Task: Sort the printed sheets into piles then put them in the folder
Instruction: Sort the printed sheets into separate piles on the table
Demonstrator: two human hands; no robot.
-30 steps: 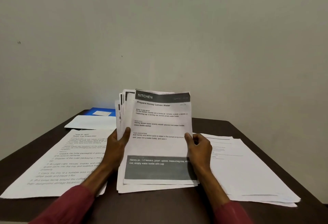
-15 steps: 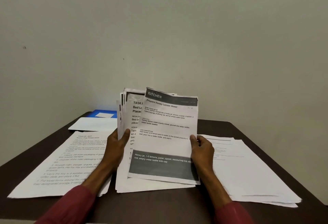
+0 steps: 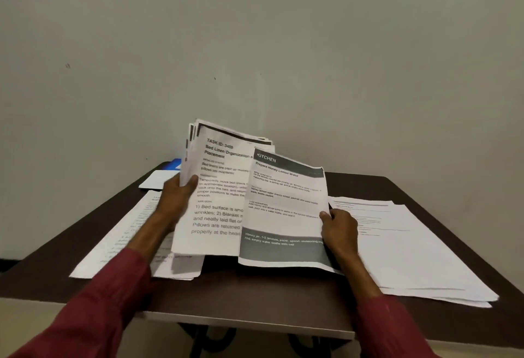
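Sheets, printed, part-sorted; folder not yet filled.

1. Stack of sheets (image 3: 218,187): held upright above the table (image 3: 255,298) by the left hand (image 3: 177,196), thumb across the front and fingers curled round the left edge. Front page is headed "Bed Linen Organization".

2. Kitchen sheet (image 3: 283,210): single page headed "KITCHEN, Prepare Honey Lemon Water", pinched at its right edge by the right hand (image 3: 338,228), thumb in front and fingers behind. It is tilted and overlaps the right part of the stack.

3. Right pile (image 3: 419,250): lies flat, just beside the right hand on its outer side. Its print is too blurred to read.

4. Left pile (image 3: 124,238): lies flat under the left forearm, partly hidden.

5. Folder (image 3: 174,164): blue, at the far left of the table, mostly hidden behind the stack, with a white sheet (image 3: 157,180) in front of it.

Governing relation: the kitchen sheet lies directly left of the right pile, both with their long axis running away from the person. The right hand is the nearer, so a short sideways carry would probably lay the page there. Whether the headings match cannot be told.
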